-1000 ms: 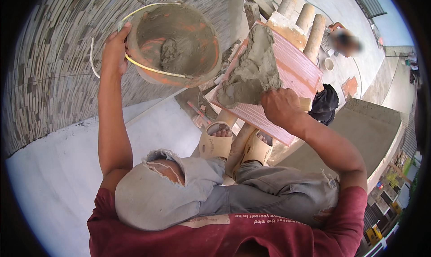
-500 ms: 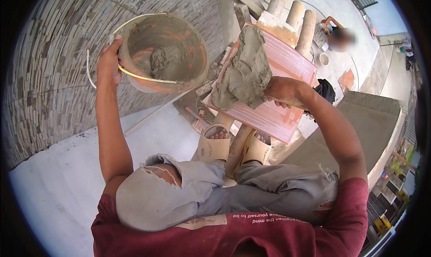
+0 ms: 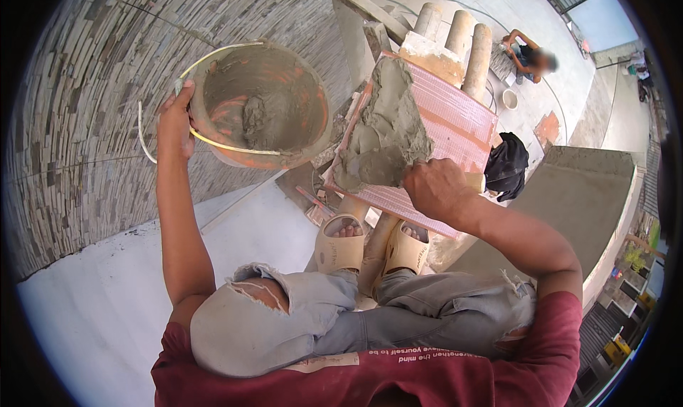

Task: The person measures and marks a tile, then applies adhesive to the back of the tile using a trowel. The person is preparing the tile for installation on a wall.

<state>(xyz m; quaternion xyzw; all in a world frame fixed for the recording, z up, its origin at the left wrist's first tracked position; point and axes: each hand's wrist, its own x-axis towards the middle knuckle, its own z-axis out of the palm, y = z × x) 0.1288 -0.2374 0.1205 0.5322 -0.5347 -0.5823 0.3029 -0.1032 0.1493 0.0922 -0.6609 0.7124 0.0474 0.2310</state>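
Note:
My left hand (image 3: pixel 176 122) grips the left rim of a mortar-smeared orange bucket (image 3: pixel 313 140), beside its pale yellow handle. The bucket tilts so that its mouth faces me, and wet grey mortar (image 3: pixel 263 119) clings inside. To the right, a reddish tile (image 3: pixel 452 115) lies with its ridged back up. A thick heap of grey mortar (image 3: pixel 388 119) covers its left part. My right hand (image 3: pixel 440 188) is closed at the near edge of this heap, round a trowel whose pale handle end (image 3: pixel 474 182) sticks out to the right. Its blade is hidden by mortar and hand.
Concrete posts (image 3: pixel 461 33) extend beyond the tile. A black cloth (image 3: pixel 506 166) lies to its right, near a plastered ledge (image 3: pixel 576 193). My sandalled feet (image 3: pixel 340 240) rest just below the tile. Stone cladding (image 3: pixel 92 122) fills the left. Another person (image 3: pixel 530 55) crouches far right, near a small pail (image 3: pixel 509 99).
My right hand has moved nearer to me and turned, its knuckles now facing up. The mortar's near part looks reshaped. My left hand keeps its hold on the bucket.

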